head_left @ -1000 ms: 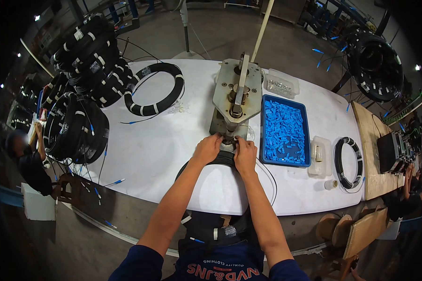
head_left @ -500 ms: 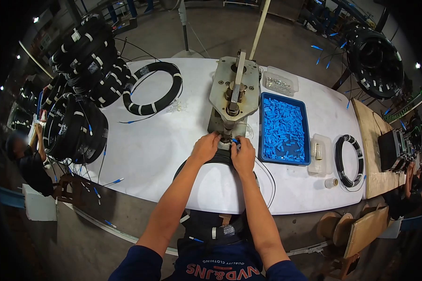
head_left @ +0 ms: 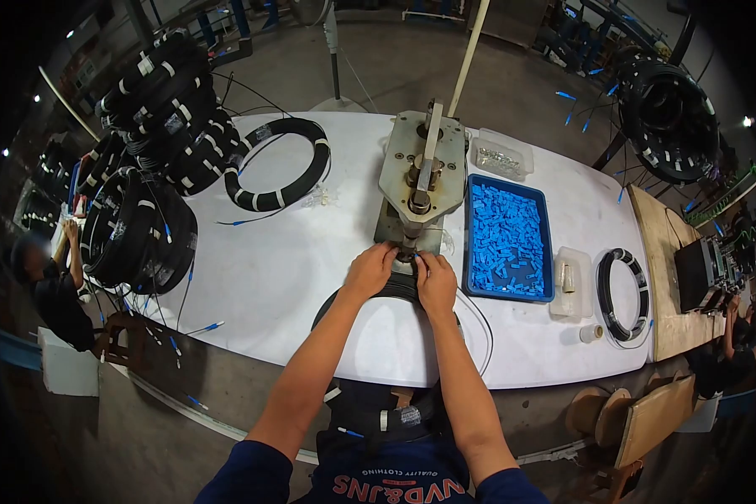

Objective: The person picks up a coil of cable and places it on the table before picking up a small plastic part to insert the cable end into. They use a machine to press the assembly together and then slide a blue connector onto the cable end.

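Observation:
A metal hand press (head_left: 422, 164) with a long lever stands on the table in front of me. My left hand (head_left: 371, 270) is closed in a pinch at the base of its ram; the fingertips hide what they hold. Close beside it, my right hand (head_left: 436, 283) pinches a small blue connector, mostly covered by the fingers, at the press's lower die. Under my wrists lies a coil of black cable (head_left: 395, 289), its loop reaching toward the table's front edge. A loose strand (head_left: 488, 329) curves to the right of my right forearm.
Right of the press sit a blue tray (head_left: 553, 252) of blue connector parts, a clear box of small metal parts (head_left: 500, 157) and another clear container (head_left: 572, 302). Cable coils lie at left (head_left: 317, 172) and right (head_left: 605, 290), with tall stacks (head_left: 155, 118) far left. People work at both sides.
Both hands stay at the press's base, with the fingertips slightly closer in under the ram. The blue connector shows less between my right fingers. The whole view has shifted slightly.

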Motion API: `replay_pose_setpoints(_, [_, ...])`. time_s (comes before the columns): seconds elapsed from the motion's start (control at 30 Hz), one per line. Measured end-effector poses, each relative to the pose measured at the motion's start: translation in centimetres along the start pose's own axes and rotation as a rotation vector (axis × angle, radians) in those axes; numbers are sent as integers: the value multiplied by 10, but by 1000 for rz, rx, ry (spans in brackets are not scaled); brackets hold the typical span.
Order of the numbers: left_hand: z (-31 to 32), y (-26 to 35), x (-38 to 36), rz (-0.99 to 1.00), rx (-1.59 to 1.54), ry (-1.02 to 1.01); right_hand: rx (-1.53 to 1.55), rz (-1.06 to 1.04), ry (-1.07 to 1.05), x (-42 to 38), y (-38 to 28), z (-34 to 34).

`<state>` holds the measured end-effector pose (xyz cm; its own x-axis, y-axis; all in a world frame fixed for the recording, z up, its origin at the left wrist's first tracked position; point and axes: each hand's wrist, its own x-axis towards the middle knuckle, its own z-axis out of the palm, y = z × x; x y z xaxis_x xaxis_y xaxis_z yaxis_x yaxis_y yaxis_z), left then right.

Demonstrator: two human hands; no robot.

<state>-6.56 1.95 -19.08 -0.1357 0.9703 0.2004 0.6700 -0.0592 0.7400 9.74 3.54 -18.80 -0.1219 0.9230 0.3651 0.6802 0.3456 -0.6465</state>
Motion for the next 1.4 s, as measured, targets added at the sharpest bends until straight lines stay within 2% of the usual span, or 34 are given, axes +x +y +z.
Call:
replay_pose_setpoints(0.2, [1, 5, -10, 122, 49, 188, -62, -33, 12, 0, 6, 6])
replay_pose_setpoints(0.63, [2, 3, -8, 97, 101, 157, -83, -62, -11, -2, 4, 3])
replay_pose_setpoints(0.8, [3, 2, -7, 88, 87, 148, -69, -57, 60, -1, 3, 5])
replay_pose_setpoints(1.13, [3, 2, -7, 81, 117, 135, -56, -48, 65, -1, 7, 8])
replay_pose_setpoints(1.4, [3, 1, -5, 143, 135, 158, -10, -9, 18, 0, 10, 8])
